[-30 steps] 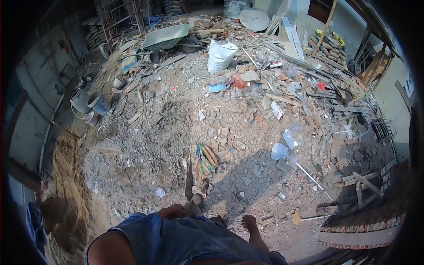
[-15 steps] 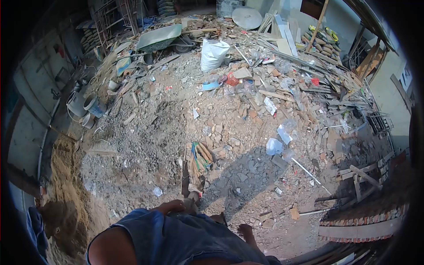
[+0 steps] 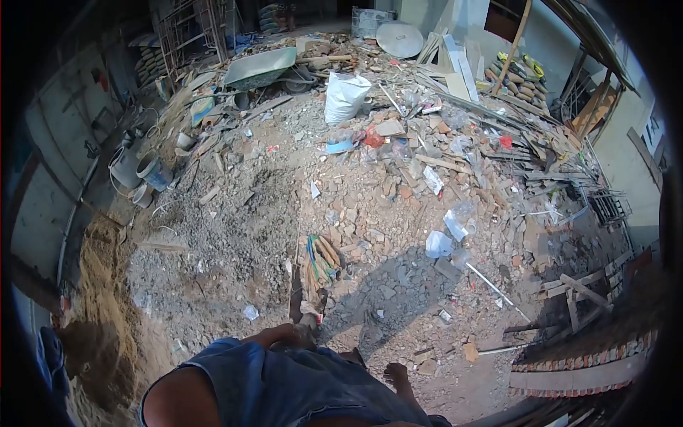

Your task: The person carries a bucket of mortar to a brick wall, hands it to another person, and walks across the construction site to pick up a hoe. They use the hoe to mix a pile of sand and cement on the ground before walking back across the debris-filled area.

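My left hand [image 3: 290, 335] is in front of the blue clothing [image 3: 267, 381] at the bottom; its fingers are too dark and small to make out. To the right, my right hand [image 3: 395, 373] hangs over the rubble with its fingers apart and nothing in them. A tan, green and blue bundle [image 3: 324, 257] lies on the ground ahead of my left hand, beside a thin upright strip. Part of a foot [image 3: 310, 310] shows between the bundle and my left hand.
Broken rubble [image 3: 249, 235] covers the ground. Buckets [image 3: 152, 171] and a sand heap [image 3: 107, 270] are at the left. Farther off are a wheelbarrow [image 3: 260, 67] and a white sack [image 3: 346, 98]. A white pipe [image 3: 496, 290] and timber [image 3: 585, 290] lie right.
The view has shifted slightly, so the bundle appears a little lower. Both hands stay in nearly the same place, and my right hand still has its fingers apart.
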The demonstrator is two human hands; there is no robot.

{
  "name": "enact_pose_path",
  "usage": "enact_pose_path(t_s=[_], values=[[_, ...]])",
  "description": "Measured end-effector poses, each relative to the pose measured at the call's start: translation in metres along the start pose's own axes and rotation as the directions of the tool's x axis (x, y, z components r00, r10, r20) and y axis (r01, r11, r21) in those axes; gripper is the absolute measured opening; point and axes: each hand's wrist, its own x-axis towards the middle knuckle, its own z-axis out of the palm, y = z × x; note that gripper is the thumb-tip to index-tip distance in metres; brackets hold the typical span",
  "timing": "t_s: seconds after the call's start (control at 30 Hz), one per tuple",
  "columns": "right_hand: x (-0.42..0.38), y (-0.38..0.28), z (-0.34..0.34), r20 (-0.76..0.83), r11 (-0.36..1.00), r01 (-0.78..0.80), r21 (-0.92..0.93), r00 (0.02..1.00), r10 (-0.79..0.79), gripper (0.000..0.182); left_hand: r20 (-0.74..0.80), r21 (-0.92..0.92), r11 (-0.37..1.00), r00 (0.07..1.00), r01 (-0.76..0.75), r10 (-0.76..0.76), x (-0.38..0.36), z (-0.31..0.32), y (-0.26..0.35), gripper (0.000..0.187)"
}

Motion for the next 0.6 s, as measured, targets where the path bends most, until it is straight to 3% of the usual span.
enact_pose_path(t_s=[0.1,0.2,0.27,0.33,0.4,0.5,0.6], values=[[0.000,0.004,-0.001,0.056,0.996,-0.067,0.059,0.996,0.063,0.006,-0.052,-0.064,0.998,0.999,-0.012,0.009,-0.006,0.001,0.003,0.032],[0.010,0.011,0.000,0.104,0.995,-0.050,-0.086,0.993,0.058,0.019,-0.017,0.042,0.998,0.998,-0.051,0.052,-0.004,0.003,0.003,0.031],[0.011,0.011,-0.002,0.088,0.998,-0.059,-0.032,0.994,0.061,0.013,-0.060,-0.167,0.984,0.996,0.057,-0.068,-0.007,0.001,0.006,0.031],[0.007,0.006,-0.002,0.071,0.998,-0.066,0.024,0.995,0.064,0.008,-0.068,-0.136,0.990,0.997,0.036,-0.046,-0.006,0.003,0.005,0.031],[-0.015,-0.006,0.002,-0.027,0.999,-0.041,0.003,0.999,0.041,0.010,-0.077,-0.105,0.994,0.997,0.015,-0.023,-0.003,0.007,0.001,0.031],[-0.010,-0.004,0.000,-0.048,0.999,-0.034,-0.032,0.998,0.033,0.012,-0.056,-0.104,0.994,0.998,-0.028,0.022,0.007,0.015,-0.009,0.032],[-0.001,0.004,-0.008,0.059,0.995,-0.061,0.078,0.997,0.056,0.010,-0.060,-0.098,0.995,0.998,0.004,-0.010,0.018,0.023,-0.017,0.033]])
